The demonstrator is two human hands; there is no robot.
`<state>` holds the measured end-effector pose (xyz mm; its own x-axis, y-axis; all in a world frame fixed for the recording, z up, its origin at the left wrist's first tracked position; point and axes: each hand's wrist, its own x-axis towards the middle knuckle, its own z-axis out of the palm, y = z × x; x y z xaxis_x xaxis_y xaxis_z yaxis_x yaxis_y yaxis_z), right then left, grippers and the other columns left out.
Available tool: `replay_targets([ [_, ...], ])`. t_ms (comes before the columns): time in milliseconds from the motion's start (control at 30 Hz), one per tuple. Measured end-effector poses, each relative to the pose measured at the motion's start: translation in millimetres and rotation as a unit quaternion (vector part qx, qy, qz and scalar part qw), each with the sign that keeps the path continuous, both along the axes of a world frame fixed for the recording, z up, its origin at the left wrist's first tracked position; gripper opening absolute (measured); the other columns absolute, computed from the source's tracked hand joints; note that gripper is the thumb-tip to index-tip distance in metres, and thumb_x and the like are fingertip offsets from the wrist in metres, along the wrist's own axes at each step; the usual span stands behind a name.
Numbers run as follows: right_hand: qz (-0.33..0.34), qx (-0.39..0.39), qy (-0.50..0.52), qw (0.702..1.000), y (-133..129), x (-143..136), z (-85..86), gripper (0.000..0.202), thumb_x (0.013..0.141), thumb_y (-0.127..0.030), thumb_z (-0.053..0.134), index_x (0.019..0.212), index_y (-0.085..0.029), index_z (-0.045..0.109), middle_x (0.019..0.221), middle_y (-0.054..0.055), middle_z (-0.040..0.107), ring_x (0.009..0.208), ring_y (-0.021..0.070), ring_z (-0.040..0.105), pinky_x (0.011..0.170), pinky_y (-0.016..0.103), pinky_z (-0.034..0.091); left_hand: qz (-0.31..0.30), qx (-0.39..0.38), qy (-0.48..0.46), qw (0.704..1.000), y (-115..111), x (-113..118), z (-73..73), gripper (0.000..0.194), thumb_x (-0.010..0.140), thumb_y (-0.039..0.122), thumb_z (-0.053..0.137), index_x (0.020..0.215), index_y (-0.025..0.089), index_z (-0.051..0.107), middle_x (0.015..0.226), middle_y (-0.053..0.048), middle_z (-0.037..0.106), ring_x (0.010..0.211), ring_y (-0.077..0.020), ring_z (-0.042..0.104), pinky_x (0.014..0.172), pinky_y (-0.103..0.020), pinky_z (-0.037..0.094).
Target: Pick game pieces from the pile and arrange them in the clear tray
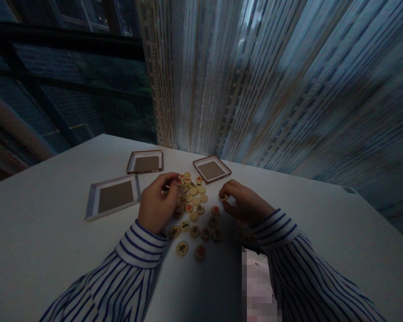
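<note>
Round wooden Chinese chess pieces (196, 201) lie in a loose heap between my hands, some blank side up, others with red or black characters. My left hand (157, 203) is at the heap's left edge, thumb and index finger closed on a Chinese chess piece with a red mark (180, 182). To the right of the heap, my right hand (245, 202) pinches another Chinese chess piece (223, 197) between thumb and fingers. Nearer to me, several pieces with characters (195, 230) are spread out face up. More pieces lie partly hidden under my right wrist.
Three shallow box parts stand on the white table (53, 188): a pale-rimmed tray (93, 201) at left, a brown-rimmed one (130, 163) behind it, and another brown-rimmed tray (229, 171) beyond the heap. A string curtain (215, 89) hangs past the table's far edge. A pixelated patch lies at the bottom.
</note>
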<state>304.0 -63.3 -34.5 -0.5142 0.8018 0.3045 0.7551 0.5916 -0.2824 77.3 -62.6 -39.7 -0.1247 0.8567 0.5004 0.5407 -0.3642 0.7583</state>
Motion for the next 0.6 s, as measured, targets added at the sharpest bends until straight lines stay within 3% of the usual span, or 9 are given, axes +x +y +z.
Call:
replay_targets([
  [333,-0.079,-0.052,-0.175,0.98,-1.5,-2.2,4.3,0.013,0.078,-0.023,0.053,0.088,-0.02,0.061,0.092,0.005,0.066,0.091,0.0189,0.057,0.076,0.031,0.037,0.007,-0.013,0.013,1.0,1.1,-2.4,2.4,0.024,0.078,0.028,0.048,0.091,0.016,0.064,0.084,-0.004,0.067,0.071,-0.0151,0.059,0.065,-0.025,0.048],
  [600,-0.088,-0.094,-0.223,0.966,-0.1,-5.4,4.7,0.017,0.079,-0.027,0.054,0.092,-0.021,0.062,0.096,0.005,0.067,0.095,0.0203,0.057,0.078,0.033,0.037,0.016,-0.009,0.026,1.0,2.4,-5.5,2.7,0.024,0.077,0.028,0.048,0.09,0.017,0.065,0.082,-0.003,0.068,0.071,-0.0151,0.06,0.069,-0.026,0.047],
])
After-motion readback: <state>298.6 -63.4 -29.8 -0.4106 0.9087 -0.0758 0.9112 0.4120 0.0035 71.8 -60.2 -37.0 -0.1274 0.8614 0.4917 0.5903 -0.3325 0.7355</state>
